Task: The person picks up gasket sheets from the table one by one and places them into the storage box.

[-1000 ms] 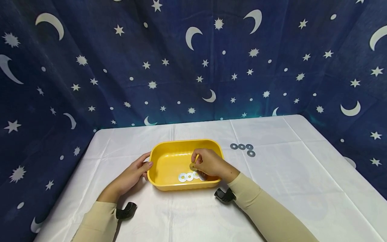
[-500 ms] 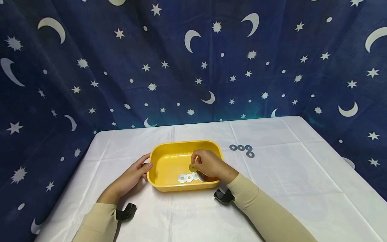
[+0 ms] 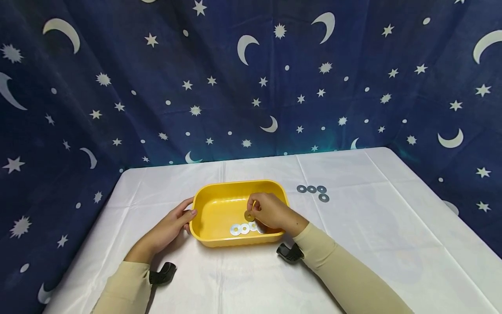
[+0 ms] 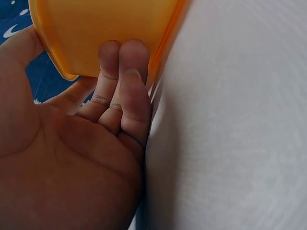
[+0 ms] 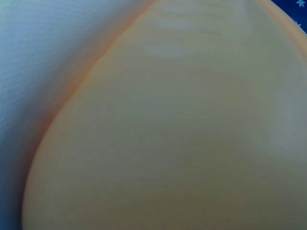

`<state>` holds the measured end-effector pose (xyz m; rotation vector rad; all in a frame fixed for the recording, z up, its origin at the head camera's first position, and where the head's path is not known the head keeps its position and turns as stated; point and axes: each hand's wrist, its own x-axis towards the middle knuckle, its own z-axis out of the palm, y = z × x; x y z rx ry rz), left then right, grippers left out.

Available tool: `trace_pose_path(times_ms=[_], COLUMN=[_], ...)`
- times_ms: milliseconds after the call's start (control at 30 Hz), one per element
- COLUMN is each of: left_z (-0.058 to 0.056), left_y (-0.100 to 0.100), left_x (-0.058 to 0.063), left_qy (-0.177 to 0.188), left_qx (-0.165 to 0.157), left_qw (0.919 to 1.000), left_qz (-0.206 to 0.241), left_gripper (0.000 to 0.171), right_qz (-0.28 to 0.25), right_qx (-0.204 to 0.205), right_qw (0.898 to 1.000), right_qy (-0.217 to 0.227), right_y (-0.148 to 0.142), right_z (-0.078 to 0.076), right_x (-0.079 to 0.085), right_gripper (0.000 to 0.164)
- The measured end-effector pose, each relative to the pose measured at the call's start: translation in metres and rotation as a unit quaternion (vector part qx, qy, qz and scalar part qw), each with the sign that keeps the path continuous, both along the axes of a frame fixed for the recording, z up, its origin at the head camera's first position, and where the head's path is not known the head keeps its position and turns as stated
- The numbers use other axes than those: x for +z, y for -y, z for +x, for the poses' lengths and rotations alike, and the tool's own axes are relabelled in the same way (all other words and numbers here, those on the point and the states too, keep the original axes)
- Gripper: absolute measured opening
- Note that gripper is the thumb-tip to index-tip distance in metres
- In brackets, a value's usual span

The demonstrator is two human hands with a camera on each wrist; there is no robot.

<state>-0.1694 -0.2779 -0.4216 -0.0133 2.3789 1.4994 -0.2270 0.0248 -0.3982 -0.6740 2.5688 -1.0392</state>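
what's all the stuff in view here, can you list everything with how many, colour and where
yellow tray: 1, yellow, on the table between the hands
washers in the tray: at least 3, silver, near side; another seems partly hidden by the right hand
held washer: 1, looks brassy, pinched in the right hand
washers on the table: 4, grey, right of the tray
tablecloth: 1, white, under everything
backdrop: dark blue with pale moons and stars, behind the table
wrist devices: 2, black, one at each wrist
sleeves: 2, beige, both arms
left hand: 1, bare, holding the tray's left end
right hand: 1, bare, over the tray's right half
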Motion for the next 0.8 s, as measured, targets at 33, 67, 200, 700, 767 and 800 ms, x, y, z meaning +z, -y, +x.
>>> trace_pose_path(times_ms=[33, 67, 200, 700, 767, 800], left_z=[-0.0001, -0.0002, -0.0003, 0.0012, 0.0011, 0.0011], left_y=[-0.0001, -0.0002, -0.0002, -0.0018, -0.0016, -0.0015], left_x=[0.0001, 0.0002, 0.0008, 0.0049, 0.0046, 0.0046], left_qy=[0.001, 0.001, 0.000, -0.001, -0.002, -0.002], left_qx=[0.001, 0.003, -0.003, -0.002, -0.002, -0.002], left_qw=[1.0000, 1.0000, 1.0000, 1.0000, 1.0000, 1.0000], left_qz=[-0.001, -0.001, 0.005, 0.009, 0.007, 0.007], left_gripper=[0.059, 0.059, 0.059, 0.062, 0.062, 0.062], right_qz=[0.001, 0.002, 0.003, -0.003, -0.003, -0.003], right_qx=[0.001, 0.001, 0.002, 0.012, 0.016, 0.018], right_qw=[1.000, 1.000, 1.000, 1.000, 1.000, 1.000], right_qy=[-0.004, -0.006, -0.007, 0.017, 0.014, 0.010], right_y=[-0.0001, -0.0001, -0.0006, -0.0012, -0.0014, -0.0015], right_z=[-0.0002, -0.0003, -0.0004, 0.0024, 0.0029, 0.0032], right_x=[0.0003, 0.0005, 0.0000, 0.0011, 0.0012, 0.0015], right_gripper=[0.009, 0.011, 0.014, 0.004, 0.004, 0.005])
